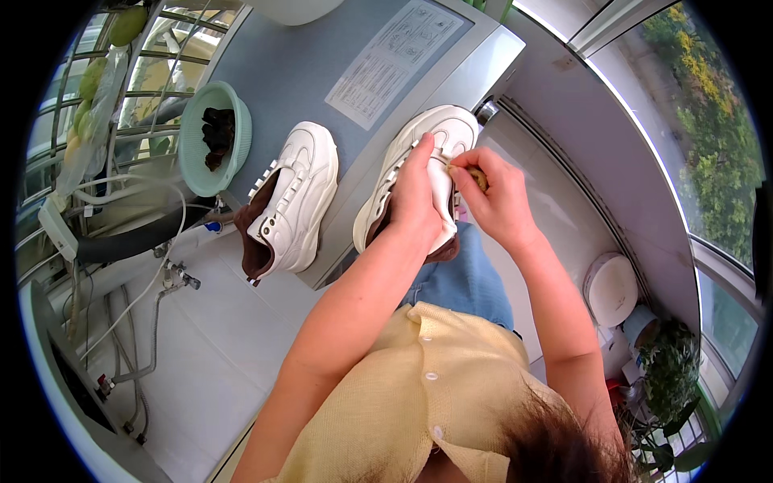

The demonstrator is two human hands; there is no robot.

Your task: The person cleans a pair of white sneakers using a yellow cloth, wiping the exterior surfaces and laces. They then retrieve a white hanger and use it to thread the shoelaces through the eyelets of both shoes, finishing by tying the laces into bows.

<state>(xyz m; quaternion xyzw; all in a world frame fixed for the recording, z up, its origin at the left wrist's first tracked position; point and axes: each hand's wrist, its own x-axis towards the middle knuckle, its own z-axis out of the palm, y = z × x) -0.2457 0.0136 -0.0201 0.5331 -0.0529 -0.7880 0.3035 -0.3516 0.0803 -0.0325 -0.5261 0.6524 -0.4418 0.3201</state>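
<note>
The left hand [417, 191] is clamped over the middle of a white shoe [419, 161] that lies at the right front edge of a grey washer top [298, 72], its toe pointing away from the person and its heel overhanging the edge. The right hand [493, 195] is closed in a pinch at the shoe's right side, beside the left thumb, with a small tan object [480, 177] held in its fingers; what that object is cannot be told. A second white shoe [291, 197] with brown lining lies just to the left on the same top, apart from the first and untouched. A green bowl [211, 133] holding dark pieces sits at the top's left edge. A printed sheet [394, 56] is stuck to the top further back.
</note>
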